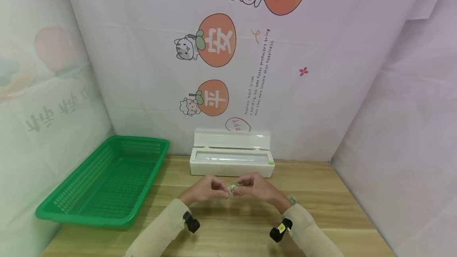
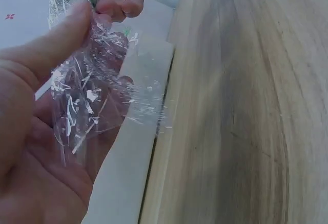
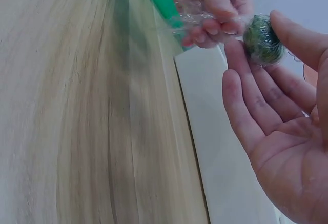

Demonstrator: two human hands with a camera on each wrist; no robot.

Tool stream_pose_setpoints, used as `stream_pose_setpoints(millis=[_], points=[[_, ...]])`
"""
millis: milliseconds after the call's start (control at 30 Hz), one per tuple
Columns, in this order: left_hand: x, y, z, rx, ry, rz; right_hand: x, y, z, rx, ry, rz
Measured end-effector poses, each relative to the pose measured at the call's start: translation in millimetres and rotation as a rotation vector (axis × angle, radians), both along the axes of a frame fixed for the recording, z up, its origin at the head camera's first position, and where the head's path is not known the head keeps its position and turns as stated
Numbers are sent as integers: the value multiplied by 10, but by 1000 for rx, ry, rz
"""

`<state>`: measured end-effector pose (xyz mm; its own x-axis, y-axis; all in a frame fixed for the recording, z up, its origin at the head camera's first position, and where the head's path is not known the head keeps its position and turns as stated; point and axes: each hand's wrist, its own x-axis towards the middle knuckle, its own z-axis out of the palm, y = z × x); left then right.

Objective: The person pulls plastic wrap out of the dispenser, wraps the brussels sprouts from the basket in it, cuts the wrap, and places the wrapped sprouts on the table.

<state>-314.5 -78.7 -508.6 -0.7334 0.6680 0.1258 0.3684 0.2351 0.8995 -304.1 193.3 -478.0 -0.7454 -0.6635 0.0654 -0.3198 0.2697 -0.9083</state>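
Note:
A small round green thing [image 3: 263,40] is wrapped in clear cling film [image 2: 87,93]; its kind is hard to tell through the film. My right hand [image 1: 260,188] holds the wrapped ball between thumb and fingertips. With thumb and fingers, my left hand [image 1: 206,188] pinches the gathered film right beside the ball, and a loose crinkled tail of film spreads over its fingers in the left wrist view. Both hands meet above the table, just in front of a white cling film dispenser [image 1: 232,169] whose lid [image 1: 232,139] stands up.
At the left a green plastic basket [image 1: 83,220] stands on the wooden table [image 1: 228,237]. A small greenish thing [image 1: 292,200] shows behind the right wrist, partly hidden. Printed white cloth [image 1: 150,70] hangs behind the table and at its sides.

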Motion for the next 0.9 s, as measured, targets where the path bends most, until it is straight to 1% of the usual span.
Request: stream_pose_setpoints(millis=[67,167,233,333,400,500,600,633,667,733,800,867,900], points=[[-4,-31,-33,7,-18,23,3,21,2,-6,-9,-16],[-11,-96,-70,16,-65,46,5,62,12,-23,-35,-44],[-11,-121,-79,24,-86,46,6,79,26,-29,-46,-53],[-2,-113,-70,61,-111,31,11,76,54,-43,-55,-54],[-3,-105,-68,74,-108,29,11,74,80,-63,-56,-60],[-25,-128,-105,101,-115,40,-5,94,113,-86,-47,-89],[-43,-162,-140,115,-119,84,-34,131,125,-72,-34,-127],[-42,-166,-142,116,-121,105,-42,140,121,-63,-33,-136],[-30,-165,-136,109,-109,141,-48,147,115,-56,-32,-143],[5,-143,-110,77,-30,240,-50,160,98,-32,-25,-164],[54,-89,-56,62,92,355,-42,166,81,-21,-18,-194],[117,-12,14,24,274,466,-27,169,69,-14,-9,-232],[150,35,54,9,375,506,-20,168,64,-7,-3,-253]])
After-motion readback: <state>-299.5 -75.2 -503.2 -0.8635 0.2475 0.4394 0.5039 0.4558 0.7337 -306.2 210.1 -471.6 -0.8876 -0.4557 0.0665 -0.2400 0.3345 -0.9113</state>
